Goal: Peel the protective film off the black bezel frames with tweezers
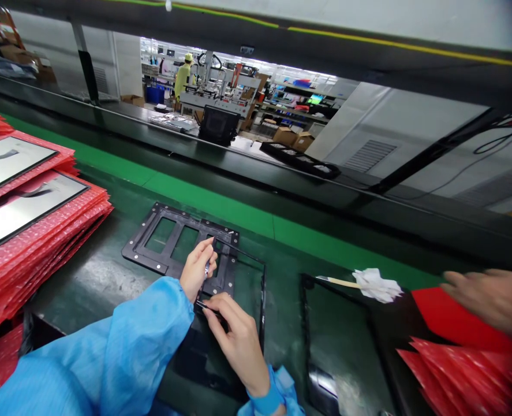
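My left hand (200,269), in a blue sleeve, is closed at the upper left corner of a thin black frame (263,300). A small shiny spot shows at its fingers, too small to name. Just below, my right hand (239,341) pinches a slim black piece (201,304) between thumb and forefinger, close to the frame's left side. Whether that piece is part of the frame or separate, I cannot tell. Behind my left hand, a black fixture plate (164,268) with rectangular openings lies on the dark green bench, partly covered by the hand and frame.
Stacked red bubble-wrap sleeves (65,237) with flat screens on top fill the left. Right of my hands lies another black-framed panel (305,323), with a yellow-handled tool (337,281) and crumpled white tissue (377,285) beyond. A co-worker's blurred hand (489,297) is over red sleeves (459,364).
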